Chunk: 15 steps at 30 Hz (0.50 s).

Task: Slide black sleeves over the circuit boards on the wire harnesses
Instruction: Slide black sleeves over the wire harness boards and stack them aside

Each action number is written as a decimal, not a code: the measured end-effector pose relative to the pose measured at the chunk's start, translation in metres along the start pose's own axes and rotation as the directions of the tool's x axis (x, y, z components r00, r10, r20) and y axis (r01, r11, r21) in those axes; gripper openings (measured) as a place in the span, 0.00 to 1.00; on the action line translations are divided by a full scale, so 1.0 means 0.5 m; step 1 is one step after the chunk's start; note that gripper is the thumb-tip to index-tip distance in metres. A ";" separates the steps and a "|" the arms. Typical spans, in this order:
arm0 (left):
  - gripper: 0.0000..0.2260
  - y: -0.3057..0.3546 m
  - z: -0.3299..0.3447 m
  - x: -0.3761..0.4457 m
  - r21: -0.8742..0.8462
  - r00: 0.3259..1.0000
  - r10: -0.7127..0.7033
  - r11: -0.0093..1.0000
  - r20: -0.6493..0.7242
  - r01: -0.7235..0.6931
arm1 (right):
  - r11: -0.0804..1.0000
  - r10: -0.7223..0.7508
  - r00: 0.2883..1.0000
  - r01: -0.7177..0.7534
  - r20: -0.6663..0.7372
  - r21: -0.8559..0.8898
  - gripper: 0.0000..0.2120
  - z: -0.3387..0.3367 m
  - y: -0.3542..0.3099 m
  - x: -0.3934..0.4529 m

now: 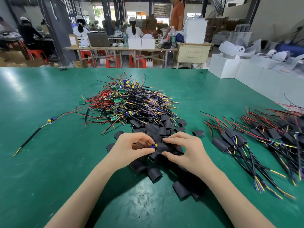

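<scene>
Sleeving under way, most of the pile still bare

Hands meet low at the centre of the green table. The left hand pinches the board end of a wire harness, where blue and yellow parts just show. The right hand grips a black sleeve with curled fingers, its mouth right at that board; I judge the sleeve is partly on.

Finished harnesses lie to the right, sleeves over their boards, in two loose bundles too tangled to count. Beyond the hands, the big heap of unsleeved harnesses looks larger, so much work remains. One stray harness lies alone at left. Loose sleeves number a couple of dozen at least.
</scene>
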<state>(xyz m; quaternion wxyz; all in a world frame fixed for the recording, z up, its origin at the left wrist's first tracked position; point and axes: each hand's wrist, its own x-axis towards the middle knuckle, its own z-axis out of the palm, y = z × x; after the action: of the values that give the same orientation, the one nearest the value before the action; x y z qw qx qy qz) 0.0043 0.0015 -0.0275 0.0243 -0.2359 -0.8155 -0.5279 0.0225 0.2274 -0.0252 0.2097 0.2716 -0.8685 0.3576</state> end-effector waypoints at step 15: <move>0.11 0.005 0.015 0.001 -0.118 0.998 0.006 0.993 -0.062 -0.014 | 0.999 0.010 1.000 -0.011 -0.010 -0.044 0.20 -0.001 0.000 -0.005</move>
<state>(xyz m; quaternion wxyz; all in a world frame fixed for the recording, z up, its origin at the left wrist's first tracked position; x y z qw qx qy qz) 0.0063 0.0091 -0.0287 0.0378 -0.2247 -0.7804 -0.5822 0.0243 0.2286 -0.0263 0.2178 0.2608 -0.8765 0.3410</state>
